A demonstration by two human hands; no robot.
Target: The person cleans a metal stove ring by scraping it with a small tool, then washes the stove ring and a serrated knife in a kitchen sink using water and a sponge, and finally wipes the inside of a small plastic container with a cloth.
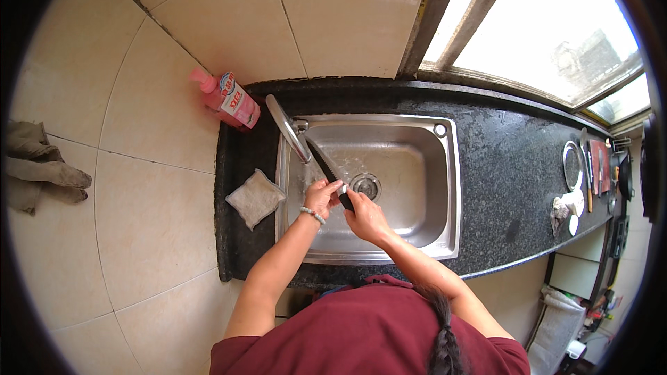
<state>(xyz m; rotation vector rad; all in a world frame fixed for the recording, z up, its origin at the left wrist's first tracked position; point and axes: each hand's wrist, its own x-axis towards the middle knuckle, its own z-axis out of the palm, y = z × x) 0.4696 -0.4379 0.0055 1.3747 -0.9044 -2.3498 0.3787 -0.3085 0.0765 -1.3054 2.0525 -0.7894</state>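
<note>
A knife (324,162) with a dark, notched blade and a black handle slants over a stainless steel sink (417,166). My right hand (367,216) grips its handle. My left hand (321,198), below a beaded bracelet, has its fingers on the knife where blade and handle meet; whether they pinch it firmly is hard to tell. The blade's far end lies close to the curved chrome faucet (286,127). Just right of the hands is the round drain strainer (366,186) in the basin floor.
A folded cloth (256,199) lies left of the sink, and a pink pump bottle (234,104) stands in the back left corner. Along the black speckled counter (510,182), at the right, are a round metal lid or plate (572,165), knives and a reddish cutting board (599,166).
</note>
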